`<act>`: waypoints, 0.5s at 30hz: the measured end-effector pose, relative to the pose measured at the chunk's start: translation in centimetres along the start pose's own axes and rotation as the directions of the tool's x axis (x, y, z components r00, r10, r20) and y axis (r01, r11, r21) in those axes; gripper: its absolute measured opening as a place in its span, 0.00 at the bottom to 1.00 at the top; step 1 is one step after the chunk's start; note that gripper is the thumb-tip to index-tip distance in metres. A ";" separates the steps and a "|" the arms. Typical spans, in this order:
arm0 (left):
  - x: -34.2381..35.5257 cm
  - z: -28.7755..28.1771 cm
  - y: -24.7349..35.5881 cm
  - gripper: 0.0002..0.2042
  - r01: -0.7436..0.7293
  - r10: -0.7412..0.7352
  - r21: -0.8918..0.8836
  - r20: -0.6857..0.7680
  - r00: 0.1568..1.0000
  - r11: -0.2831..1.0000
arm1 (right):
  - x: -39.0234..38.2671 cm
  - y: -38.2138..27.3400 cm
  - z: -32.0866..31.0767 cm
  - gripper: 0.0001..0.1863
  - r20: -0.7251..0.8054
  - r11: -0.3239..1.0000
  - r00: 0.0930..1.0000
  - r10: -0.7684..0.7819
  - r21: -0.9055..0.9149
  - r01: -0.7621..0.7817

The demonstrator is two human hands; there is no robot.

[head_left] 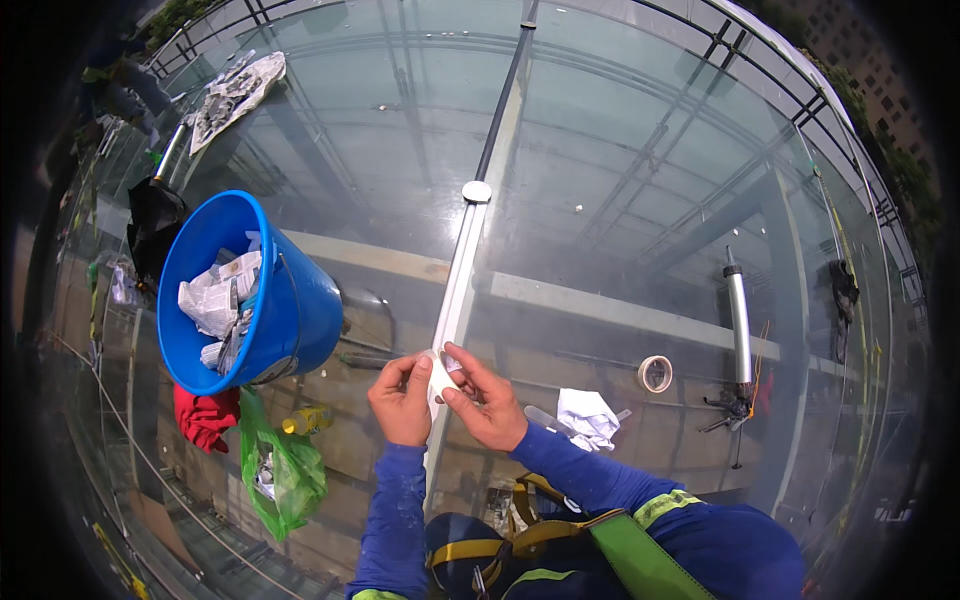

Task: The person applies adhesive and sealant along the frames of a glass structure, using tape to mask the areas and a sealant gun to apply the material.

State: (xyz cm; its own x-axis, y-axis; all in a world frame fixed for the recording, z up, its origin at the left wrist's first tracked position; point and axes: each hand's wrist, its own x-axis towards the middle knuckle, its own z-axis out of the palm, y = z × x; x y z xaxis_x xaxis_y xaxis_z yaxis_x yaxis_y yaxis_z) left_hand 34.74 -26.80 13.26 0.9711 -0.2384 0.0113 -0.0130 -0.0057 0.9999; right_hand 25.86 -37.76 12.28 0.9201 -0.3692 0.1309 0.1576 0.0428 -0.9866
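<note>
My left hand (402, 400) and my right hand (484, 400) meet over a joint between glass panes, fingers pinched. Between them is a small cream-white piece (440, 378) that looks like tape, partly hidden by my fingers. White strips (458, 272) run along both sides of the joint, away from my hands. Where they stop, a round white disc (476, 191) sits on the joint, and the dark seam (503, 95) continues beyond it. A roll of tape (655, 374) lies on the glass to the right of my hands.
Left stands a blue bucket (310, 315) holding crumpled newspaper, near a red cloth (207, 418), green plastic bag (290, 490) and yellow bottle (308, 419). At right lie a white cloth (588, 418) and caulking gun (739, 325). A person (130, 85) is at far left, near newspaper (238, 100).
</note>
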 end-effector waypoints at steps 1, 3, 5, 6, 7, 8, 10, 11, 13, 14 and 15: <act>1.7 0.2 -0.5 0.09 0.088 -0.087 -0.050 0.022 0.996 0.995 | 1.2 0.8 0.2 0.33 -0.011 1.000 1.000 0.015 -0.002 -0.015; 5.3 1.2 -2.9 0.08 0.077 -0.076 -0.023 0.042 0.996 0.997 | 3.2 3.0 0.5 0.33 -0.072 0.977 0.985 0.158 0.154 -0.146; 9.4 1.9 -6.0 0.08 -0.042 0.029 0.196 0.070 0.997 0.980 | 3.7 5.8 1.2 0.36 -0.057 0.968 0.981 0.186 0.180 -0.173; 11.8 2.3 -6.7 0.08 -0.024 0.019 0.143 0.041 0.999 0.989 | 3.0 6.8 2.6 0.37 -0.061 0.930 0.950 0.306 0.233 -0.285; 14.6 3.3 -5.8 0.08 -0.034 0.032 0.127 0.015 0.999 0.991 | 1.6 7.0 3.5 0.38 -0.050 0.872 0.913 0.405 0.322 -0.369; 18.2 3.3 -7.1 0.08 -0.052 0.052 0.156 0.005 0.999 0.986 | -0.6 8.9 4.7 0.39 0.005 0.784 0.850 0.527 0.384 -0.488; 25.7 3.9 -9.0 0.08 -0.113 0.121 0.201 -0.026 0.992 0.973 | -7.4 14.0 7.6 0.39 0.103 0.620 0.749 0.655 0.494 -0.610; 28.8 4.4 -10.3 0.08 -0.125 0.133 0.295 -0.008 0.991 0.947 | -10.0 16.1 9.0 0.38 0.133 0.555 0.721 0.680 0.550 -0.625; 33.7 5.2 -12.9 0.09 -0.124 0.127 0.449 0.023 0.992 0.885 | -10.5 16.1 10.3 0.36 0.159 0.481 0.695 0.701 0.614 -0.626; 35.0 6.7 -14.2 0.10 -0.149 0.116 0.515 0.095 0.989 0.844 | -10.7 15.7 10.4 0.35 0.154 0.431 0.680 0.717 0.669 -0.606; 35.8 8.6 -15.4 0.11 -0.108 0.029 0.461 0.175 0.984 0.881 | -9.8 15.3 10.0 0.35 0.148 0.417 0.667 0.730 0.676 -0.607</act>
State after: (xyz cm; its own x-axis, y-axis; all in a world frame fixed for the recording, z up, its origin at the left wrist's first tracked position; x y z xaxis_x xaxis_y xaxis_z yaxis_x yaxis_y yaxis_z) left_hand 67.62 -43.60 -1.80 0.9135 -0.4050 0.0386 -0.2261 -0.4266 0.8757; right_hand 22.86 -24.22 -3.07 0.7817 -0.0778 -0.6188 -0.2501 0.8698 -0.4253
